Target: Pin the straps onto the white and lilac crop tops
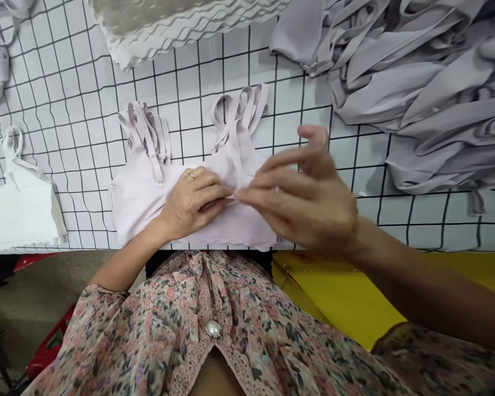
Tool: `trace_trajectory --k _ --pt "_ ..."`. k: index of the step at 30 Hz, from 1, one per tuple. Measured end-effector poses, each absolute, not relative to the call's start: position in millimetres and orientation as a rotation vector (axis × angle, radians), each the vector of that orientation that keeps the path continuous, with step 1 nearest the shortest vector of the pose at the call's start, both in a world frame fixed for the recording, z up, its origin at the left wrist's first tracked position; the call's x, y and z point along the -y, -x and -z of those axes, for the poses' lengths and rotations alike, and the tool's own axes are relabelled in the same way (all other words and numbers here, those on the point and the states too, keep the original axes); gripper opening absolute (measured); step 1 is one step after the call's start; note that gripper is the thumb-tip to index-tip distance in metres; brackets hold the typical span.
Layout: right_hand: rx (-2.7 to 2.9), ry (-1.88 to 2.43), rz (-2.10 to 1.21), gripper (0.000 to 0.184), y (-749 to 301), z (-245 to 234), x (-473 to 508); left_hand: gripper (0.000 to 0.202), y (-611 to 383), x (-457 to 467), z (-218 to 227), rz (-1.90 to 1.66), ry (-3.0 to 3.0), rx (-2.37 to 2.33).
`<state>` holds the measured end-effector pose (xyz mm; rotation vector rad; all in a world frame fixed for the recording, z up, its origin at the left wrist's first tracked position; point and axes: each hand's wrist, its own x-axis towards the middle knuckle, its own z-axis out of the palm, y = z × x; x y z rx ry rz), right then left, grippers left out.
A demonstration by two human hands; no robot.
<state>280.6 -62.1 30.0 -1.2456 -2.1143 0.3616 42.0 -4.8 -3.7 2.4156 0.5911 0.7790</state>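
Observation:
A pale lilac bra [247,223] lies flat at the table's near edge, with several looped straps [146,129] stretching away from me at its top. My left hand [198,198] rests across the middle of it, fingers bent together and pinching the fabric. Close beside it, my right hand [305,190] is closed at thumb and forefinger on the same fabric, its other fingers raised and slightly blurred. The fingertips of both hands nearly meet. What exactly lies between them is hidden.
A heap of greyish-lilac bras [416,93] covers the right side of the grid-patterned tabletop [198,77]. White wavy-edged pieces [181,33] are stacked at the back. A white bra [20,203] lies at left. Below the table are a yellow box [346,297] and a red stool [51,346].

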Motion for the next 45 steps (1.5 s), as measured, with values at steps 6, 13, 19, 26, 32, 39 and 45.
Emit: trace_trajectory --k 6,13,19,26,32,39,45 --pt "2.096 1.085 -0.477 0.019 -282.3 -28.9 -0.1 0.023 -40.4 3.8 -11.3 -0.683 -2.113 -0.621" --pt "2.124 1.156 -0.727 0.019 -283.5 -19.1 -21.0 0.024 -41.9 5.3 -9.3 -0.712 -2.174 -0.763" --pt "2.143 1.279 -0.777 0.019 -284.3 -21.6 -28.9 0.013 -40.1 4.0 -2.1 -0.825 -2.119 -0.854" --pt "2.045 1.258 -0.773 0.027 -278.5 -12.1 -21.3 0.019 -36.9 2.7 -8.6 -0.731 -1.937 -0.801" --pt "1.997 1.336 -0.537 0.035 -282.7 -17.1 5.6 0.015 -37.3 2.9 -9.0 -0.754 -1.908 -0.795" --pt "2.087 1.29 -0.37 0.04 -296.3 10.0 47.3 0.012 -40.9 5.2 -3.5 -0.876 -2.13 -0.803" --pt "2.045 1.565 -0.491 0.04 -307.7 19.1 61.1 0.026 -36.9 -4.3 12.1 -0.877 -2.425 -0.908"
